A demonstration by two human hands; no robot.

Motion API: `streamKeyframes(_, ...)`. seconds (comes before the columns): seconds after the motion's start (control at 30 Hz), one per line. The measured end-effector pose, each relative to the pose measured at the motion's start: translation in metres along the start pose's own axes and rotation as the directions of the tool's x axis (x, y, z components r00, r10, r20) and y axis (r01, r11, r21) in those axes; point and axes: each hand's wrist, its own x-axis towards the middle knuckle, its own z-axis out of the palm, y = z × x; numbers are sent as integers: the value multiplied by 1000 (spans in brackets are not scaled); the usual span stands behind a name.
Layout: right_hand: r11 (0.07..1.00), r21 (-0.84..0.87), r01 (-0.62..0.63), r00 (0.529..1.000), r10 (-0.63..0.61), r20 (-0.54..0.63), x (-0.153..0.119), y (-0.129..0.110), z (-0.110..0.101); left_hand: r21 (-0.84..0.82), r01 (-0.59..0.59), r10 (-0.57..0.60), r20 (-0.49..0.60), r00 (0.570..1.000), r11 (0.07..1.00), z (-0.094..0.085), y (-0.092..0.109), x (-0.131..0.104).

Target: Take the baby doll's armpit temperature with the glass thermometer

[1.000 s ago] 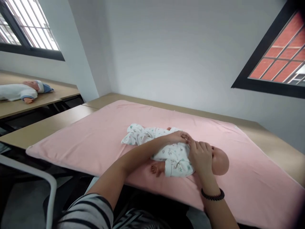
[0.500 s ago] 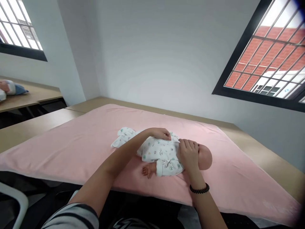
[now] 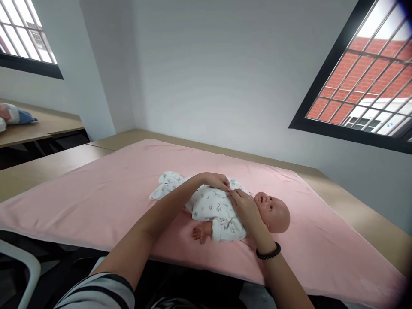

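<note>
Lying on its back near the middle of a pink blanket (image 3: 112,201), a baby doll (image 3: 225,206) has its bald head toward the person's right and its legs toward the left, which puts the whole front of its printed white sleepsuit (image 3: 210,206) within reach of both arms. The left hand (image 3: 217,180) reaches over the doll's chest, its fingers curled and drawn together on the upper edge of the sleepsuit fabric, apparently pinching it. The right hand (image 3: 246,208), a dark bead bracelet (image 3: 268,252) at its wrist, rests on the chest just below the chin, fingers close together and bent onto the cloth beside the other hand; whether they nip the fabric or merely press it I cannot tell. One bare doll hand (image 3: 199,233) sticks out of a sleeve toward the camera. The blanket covers a wooden table (image 3: 360,210), cushioning the doll. Another doll (image 3: 13,116) lies on a far table at left.
</note>
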Motion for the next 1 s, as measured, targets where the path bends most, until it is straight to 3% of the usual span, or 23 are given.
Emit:
streamKeyframes(0.27,995,95,14,998,-7,-66,5,2,8,-99,-55,60,48,997,994,-4,-8,3)
streamKeyframes(0.7,943,314,-107,970,169,-178,-1,-5,7,113,-232,228,49,973,966,-2,10,-10)
streamKeyframes(0.87,934,326,-148,964,209,-162,-4,-4,11,164,-206,202,39,979,965,-1,16,-11)
streamKeyframes(1.0,949,296,-112,955,185,-232,-1,-7,4,239,-80,73,41,997,968,-10,18,-23)
